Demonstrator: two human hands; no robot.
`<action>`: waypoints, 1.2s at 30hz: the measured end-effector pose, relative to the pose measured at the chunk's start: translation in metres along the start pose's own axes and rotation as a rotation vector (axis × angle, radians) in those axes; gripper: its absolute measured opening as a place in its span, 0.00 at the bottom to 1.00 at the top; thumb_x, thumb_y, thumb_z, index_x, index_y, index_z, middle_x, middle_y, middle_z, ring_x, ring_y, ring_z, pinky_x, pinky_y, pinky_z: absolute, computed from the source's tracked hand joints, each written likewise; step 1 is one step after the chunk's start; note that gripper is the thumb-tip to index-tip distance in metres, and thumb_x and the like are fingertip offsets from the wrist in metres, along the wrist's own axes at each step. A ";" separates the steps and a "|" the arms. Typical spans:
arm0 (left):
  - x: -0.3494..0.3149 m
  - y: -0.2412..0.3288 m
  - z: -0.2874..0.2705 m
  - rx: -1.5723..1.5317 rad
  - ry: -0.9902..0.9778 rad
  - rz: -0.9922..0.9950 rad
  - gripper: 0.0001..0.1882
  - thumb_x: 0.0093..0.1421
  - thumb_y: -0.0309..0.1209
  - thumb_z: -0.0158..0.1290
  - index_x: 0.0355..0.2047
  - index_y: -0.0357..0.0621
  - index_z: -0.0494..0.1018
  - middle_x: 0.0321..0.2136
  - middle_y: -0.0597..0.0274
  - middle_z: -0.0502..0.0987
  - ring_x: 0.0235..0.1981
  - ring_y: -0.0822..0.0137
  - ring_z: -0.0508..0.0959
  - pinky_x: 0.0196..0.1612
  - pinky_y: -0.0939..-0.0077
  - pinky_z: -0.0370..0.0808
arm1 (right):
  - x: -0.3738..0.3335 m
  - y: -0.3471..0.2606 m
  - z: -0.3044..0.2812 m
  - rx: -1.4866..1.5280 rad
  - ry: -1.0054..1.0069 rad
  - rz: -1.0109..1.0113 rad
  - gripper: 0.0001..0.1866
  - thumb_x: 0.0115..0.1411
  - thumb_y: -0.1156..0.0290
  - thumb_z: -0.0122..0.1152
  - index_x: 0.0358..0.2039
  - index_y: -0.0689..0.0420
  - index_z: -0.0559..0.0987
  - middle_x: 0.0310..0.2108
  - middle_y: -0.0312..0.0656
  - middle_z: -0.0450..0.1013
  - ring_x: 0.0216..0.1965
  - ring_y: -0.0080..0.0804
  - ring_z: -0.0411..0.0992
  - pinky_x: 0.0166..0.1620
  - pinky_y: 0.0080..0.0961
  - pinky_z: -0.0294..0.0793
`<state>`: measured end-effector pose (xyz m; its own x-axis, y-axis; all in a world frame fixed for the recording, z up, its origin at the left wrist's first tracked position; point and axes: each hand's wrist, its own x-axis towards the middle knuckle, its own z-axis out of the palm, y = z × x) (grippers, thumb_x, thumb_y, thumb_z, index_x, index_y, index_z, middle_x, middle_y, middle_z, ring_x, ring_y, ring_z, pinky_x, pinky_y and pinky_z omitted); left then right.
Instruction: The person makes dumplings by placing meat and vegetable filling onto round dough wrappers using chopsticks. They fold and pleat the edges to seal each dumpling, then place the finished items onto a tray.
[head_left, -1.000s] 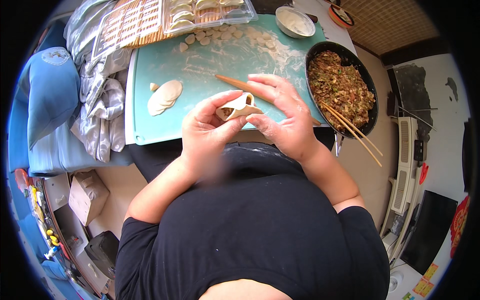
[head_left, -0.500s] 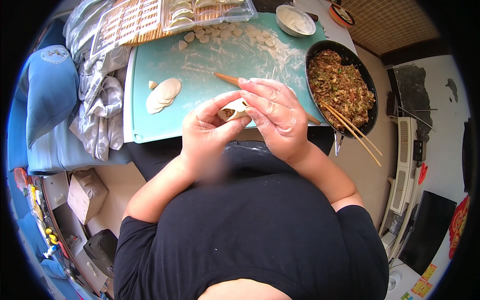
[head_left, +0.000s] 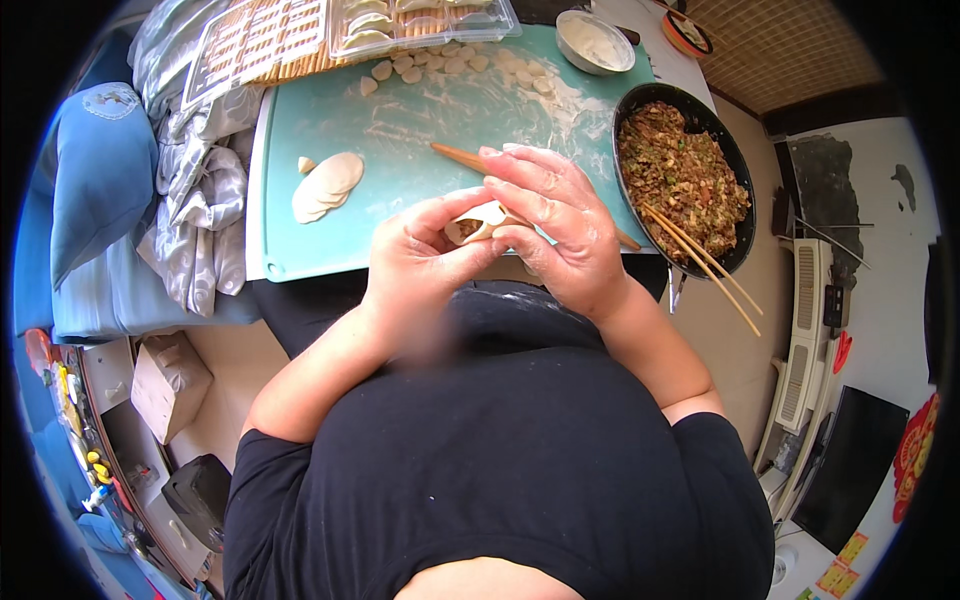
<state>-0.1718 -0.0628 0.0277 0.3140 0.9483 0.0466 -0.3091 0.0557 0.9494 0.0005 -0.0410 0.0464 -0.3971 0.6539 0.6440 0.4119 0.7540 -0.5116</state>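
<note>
Between my two hands, above the near edge of the green board (head_left: pixel 400 150), is a dumpling (head_left: pixel 484 221) folded part-way, with brown filling showing at its left end. My left hand (head_left: pixel 415 255) cups it, thumb below and fingers above. The thumb and fingers of my right hand (head_left: pixel 565 230) pinch the wrapper's right side. Behind the right hand a wooden rolling pin (head_left: pixel 458 155) lies on the board, its middle hidden. Flat round wrappers (head_left: pixel 330 188) overlap in a pile on the left, a small dough piece (head_left: pixel 306 164) beside them.
Several dough pieces (head_left: pixel 455 65) lie along the floury far side. Behind them are a clear tray of dumplings (head_left: pixel 368 22) and a bowl of flour (head_left: pixel 595 43). At right, a black pan of filling (head_left: pixel 685 175) has chopsticks (head_left: pixel 703 260) jutting over its near rim.
The dumpling wrapper has been drawn further together at its right side between my fingers. Both hands have shifted very slightly to the right; the other things stay put.
</note>
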 end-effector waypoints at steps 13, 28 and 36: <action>0.002 0.001 0.001 0.134 -0.038 0.022 0.18 0.53 0.21 0.57 0.45 0.35 0.71 0.31 0.66 0.77 0.31 0.81 0.73 0.34 0.85 0.72 | 0.000 -0.003 -0.007 -0.043 -0.053 -0.095 0.10 0.47 0.76 0.61 0.33 0.59 0.79 0.39 0.43 0.75 0.45 0.41 0.72 0.46 0.33 0.67; 0.015 0.011 -0.006 0.251 -0.141 -0.069 0.19 0.52 0.20 0.56 0.45 0.34 0.69 0.37 0.61 0.74 0.36 0.75 0.75 0.40 0.82 0.73 | -0.007 -0.007 -0.003 1.121 0.001 0.652 0.38 0.60 0.66 0.53 0.64 0.58 0.43 0.58 0.49 0.55 0.55 0.35 0.61 0.54 0.32 0.64; 0.025 0.027 0.002 0.505 -0.101 0.289 0.22 0.47 0.14 0.56 0.45 0.36 0.69 0.42 0.58 0.71 0.32 0.76 0.74 0.34 0.84 0.73 | -0.010 -0.004 -0.010 1.424 -0.014 0.873 0.29 0.56 0.77 0.55 0.58 0.63 0.59 0.48 0.44 0.68 0.47 0.31 0.70 0.48 0.26 0.70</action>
<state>-0.1704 -0.0380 0.0550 0.3724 0.8669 0.3314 0.0635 -0.3801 0.9228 0.0110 -0.0514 0.0476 -0.4755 0.8746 -0.0944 -0.5233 -0.3675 -0.7688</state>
